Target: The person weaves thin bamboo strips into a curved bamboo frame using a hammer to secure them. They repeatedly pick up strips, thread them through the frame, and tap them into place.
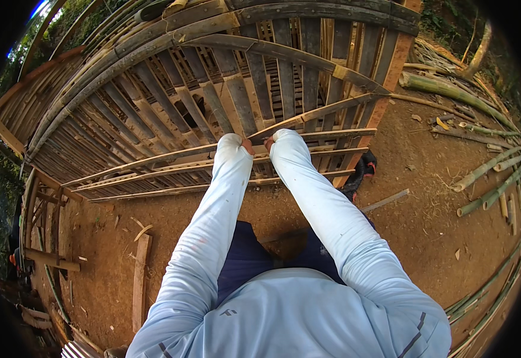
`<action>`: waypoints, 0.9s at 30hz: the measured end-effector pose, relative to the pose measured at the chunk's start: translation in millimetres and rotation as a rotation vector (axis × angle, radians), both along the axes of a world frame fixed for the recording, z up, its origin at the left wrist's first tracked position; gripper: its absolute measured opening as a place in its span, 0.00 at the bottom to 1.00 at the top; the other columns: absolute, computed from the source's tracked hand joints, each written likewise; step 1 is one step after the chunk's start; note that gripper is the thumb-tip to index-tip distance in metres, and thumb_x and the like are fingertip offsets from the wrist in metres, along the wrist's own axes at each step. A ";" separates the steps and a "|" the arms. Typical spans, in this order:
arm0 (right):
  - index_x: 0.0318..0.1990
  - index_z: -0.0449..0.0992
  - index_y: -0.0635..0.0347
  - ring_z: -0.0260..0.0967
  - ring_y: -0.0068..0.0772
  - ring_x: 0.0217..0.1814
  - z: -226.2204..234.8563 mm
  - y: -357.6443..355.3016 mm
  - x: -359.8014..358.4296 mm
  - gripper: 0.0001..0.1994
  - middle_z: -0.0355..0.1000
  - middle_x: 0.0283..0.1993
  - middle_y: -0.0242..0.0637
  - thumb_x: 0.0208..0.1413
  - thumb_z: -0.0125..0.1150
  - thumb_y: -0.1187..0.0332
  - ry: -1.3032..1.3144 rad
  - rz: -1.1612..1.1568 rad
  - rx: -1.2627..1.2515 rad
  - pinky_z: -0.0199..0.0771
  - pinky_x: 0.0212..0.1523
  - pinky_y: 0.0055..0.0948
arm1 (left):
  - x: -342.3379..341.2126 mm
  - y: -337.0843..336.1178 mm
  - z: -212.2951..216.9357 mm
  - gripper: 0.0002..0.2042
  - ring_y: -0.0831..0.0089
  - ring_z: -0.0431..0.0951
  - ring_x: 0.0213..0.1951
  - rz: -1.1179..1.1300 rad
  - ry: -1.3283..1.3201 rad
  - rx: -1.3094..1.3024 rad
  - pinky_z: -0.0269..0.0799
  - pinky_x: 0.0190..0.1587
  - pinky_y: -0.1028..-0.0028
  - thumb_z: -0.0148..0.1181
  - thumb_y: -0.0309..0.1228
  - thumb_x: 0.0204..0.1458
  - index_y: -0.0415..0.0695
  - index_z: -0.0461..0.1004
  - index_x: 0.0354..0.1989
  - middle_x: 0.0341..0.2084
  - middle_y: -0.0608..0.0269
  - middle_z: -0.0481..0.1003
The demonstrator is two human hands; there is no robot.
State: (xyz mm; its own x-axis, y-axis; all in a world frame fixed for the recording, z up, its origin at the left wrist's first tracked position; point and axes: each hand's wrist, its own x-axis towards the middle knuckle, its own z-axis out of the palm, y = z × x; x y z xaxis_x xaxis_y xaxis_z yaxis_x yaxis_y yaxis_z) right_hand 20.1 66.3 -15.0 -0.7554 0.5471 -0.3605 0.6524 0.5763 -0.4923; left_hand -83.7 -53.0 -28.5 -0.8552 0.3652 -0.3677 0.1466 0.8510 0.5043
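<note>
- A person seen from above, in a light-blue long-sleeved shirt [284, 310] and dark blue trousers [239, 256], reaches both arms forward to a slatted bamboo structure [233, 71].
- The left hand [248, 145] is mostly covered by its sleeve; a little of it shows at the thin split-bamboo strip [326, 111]. How far its fingers are closed, and whether they grip the strip, cannot be told.
- The right hand [269, 143] is just beside it, also largely inside the cuff, at the same strip; its grip cannot be made out either.
- The strip slants from between the hands up to the right, ending near an upright reddish-brown wooden post [396, 59]. It crosses in front of the slats.
- Below the strip, long narrow bamboo rails run across the structure's near side, passing by the sleeves.
- Beside the post's foot lies a black and red item [363, 170], its kind unclear.
- On the brown earth floor [421, 221], a wooden plank [141, 280] lies to the left.
- To the right are a thick green bamboo pole [445, 88] and shorter cut bamboo lengths [490, 170].
</note>
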 end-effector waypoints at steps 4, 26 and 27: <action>0.40 0.79 0.53 0.68 0.26 0.33 -1.3 -12.4 -1.8 0.08 0.75 0.34 0.29 0.58 0.59 0.63 0.102 0.006 -0.003 0.72 0.43 0.22 | 67.1 -29.0 8.1 0.12 0.67 0.76 0.23 0.143 0.432 0.480 0.69 0.30 0.66 0.54 0.36 0.54 0.40 0.79 0.28 0.18 0.58 0.77; 0.44 0.80 0.53 0.68 0.31 0.36 -11.4 -16.8 -6.5 0.10 0.75 0.41 0.40 0.55 0.61 0.75 0.243 -0.449 -0.628 0.72 0.36 0.19 | 47.0 -31.6 -8.6 0.19 0.64 0.79 0.31 0.284 -0.144 1.003 0.70 0.34 0.66 0.50 0.43 0.60 0.36 0.75 0.32 0.26 0.54 0.78; 0.44 0.79 0.54 0.68 0.31 0.36 -7.3 -19.9 -9.3 0.10 0.75 0.41 0.40 0.55 0.60 0.75 0.236 -0.530 -0.719 0.72 0.36 0.20 | 37.4 -33.6 -20.4 0.19 0.65 0.80 0.33 0.362 -0.296 1.112 0.71 0.35 0.67 0.49 0.43 0.60 0.36 0.75 0.33 0.28 0.54 0.79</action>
